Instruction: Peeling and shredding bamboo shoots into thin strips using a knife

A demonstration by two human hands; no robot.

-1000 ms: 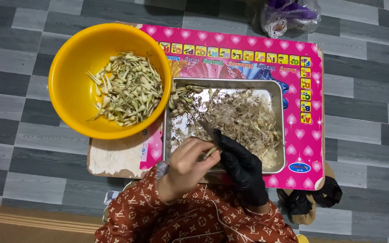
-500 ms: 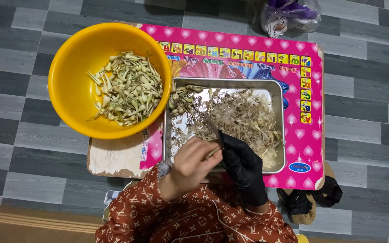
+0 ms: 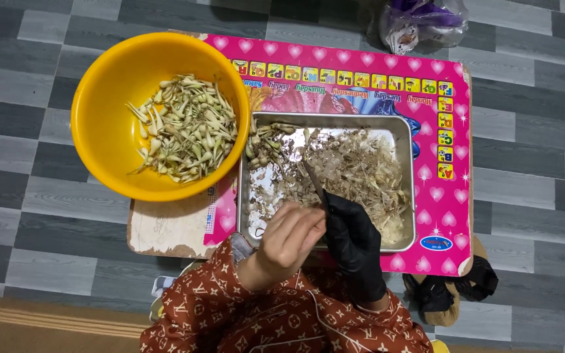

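My bare left hand [image 3: 288, 239] and my black-gloved right hand [image 3: 356, 243] meet over the near edge of a metal tray [image 3: 329, 118]. The right hand grips a small knife [image 3: 314, 180] whose blade points away from me over the tray. My left fingers pinch a small pale stalk against the knife; most of it is hidden. The tray holds a heap of brownish trimmings [image 3: 361, 180] and a few whole stalks [image 3: 263, 147] at its far left corner. A yellow bowl [image 3: 99, 140] on the left holds several pale green-white stalks [image 3: 188, 131].
The tray and bowl rest on a pink patterned mat [image 3: 361, 72] over a worn wooden board [image 3: 171, 229] on a grey tiled floor. A plastic bag [image 3: 420, 23] lies beyond the mat. Dark cloth items [image 3: 452, 291] sit at the near right.
Both hands stay at the tray's near edge. Only small movements of the fingers and the knife blade show.
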